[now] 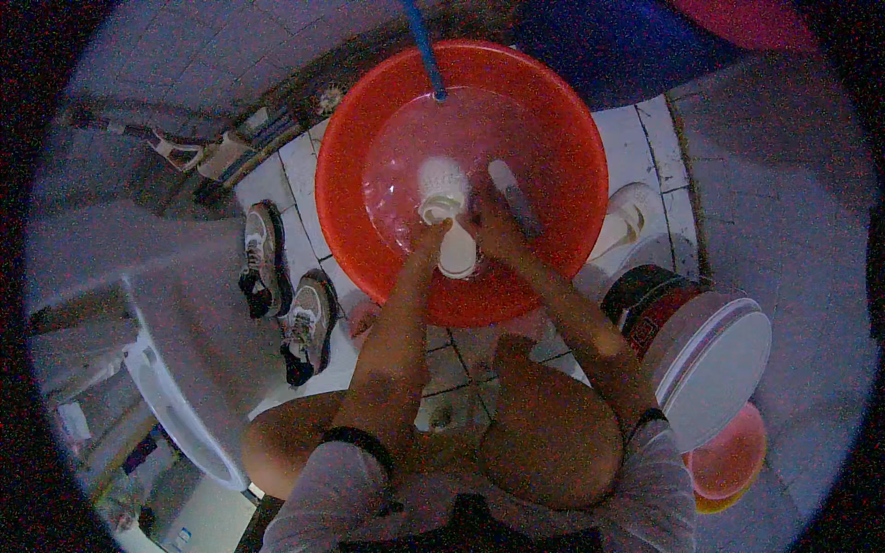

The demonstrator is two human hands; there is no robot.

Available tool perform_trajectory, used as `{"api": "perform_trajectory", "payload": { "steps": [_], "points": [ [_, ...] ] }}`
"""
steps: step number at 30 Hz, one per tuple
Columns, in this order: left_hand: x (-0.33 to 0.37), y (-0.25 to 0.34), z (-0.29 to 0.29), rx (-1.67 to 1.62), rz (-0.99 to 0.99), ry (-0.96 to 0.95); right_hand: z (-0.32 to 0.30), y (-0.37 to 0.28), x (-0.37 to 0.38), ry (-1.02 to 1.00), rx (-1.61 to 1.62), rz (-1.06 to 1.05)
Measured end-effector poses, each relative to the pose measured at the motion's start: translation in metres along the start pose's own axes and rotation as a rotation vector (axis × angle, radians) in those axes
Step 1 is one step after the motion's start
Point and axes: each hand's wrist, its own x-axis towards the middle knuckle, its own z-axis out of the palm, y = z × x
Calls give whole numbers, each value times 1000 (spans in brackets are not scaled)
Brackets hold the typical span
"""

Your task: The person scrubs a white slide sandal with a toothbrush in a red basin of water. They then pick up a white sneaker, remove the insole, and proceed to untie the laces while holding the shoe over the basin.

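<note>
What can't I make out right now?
In the head view:
Right hand: dark and blurred; its grip is unclear.
Pale oblong thing in the red basin: too blurred to identify.
Blue hose or rod: upper end cut off by top edge.
Pink tub: partly hidden by the white-lidded bucket.

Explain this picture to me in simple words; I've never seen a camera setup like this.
There is no machine grip here, only a person's two bare hands. The single view comes from a wide fisheye camera worn on the head, looking down, so straight edges bend.

A red basin of water stands on a tiled floor. In it, the left hand appears to hold a white shoe; the right hand is close by, its hold unclear. A long, pale object beside it is too blurred to name.

Two sneakers lie left of the basin; another white shoe and a white-lidded container are right.
</note>
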Motion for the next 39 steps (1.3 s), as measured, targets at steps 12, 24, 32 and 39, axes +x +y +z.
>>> {"api": "perform_trajectory", "payload": {
  "steps": [12,24,32,39],
  "points": [
    [-12,-5,4,-152,287,122,35,46,21,-356,346,155],
    [-54,73,-8,-313,673,-48,-17,-63,-7,232,308,-50],
    [-77,105,-15,-381,695,-151,-49,-134,-33,508,135,-356],
    [-83,116,-16,-425,698,-218,-44,-149,-38,564,270,-405]
  ]
}}
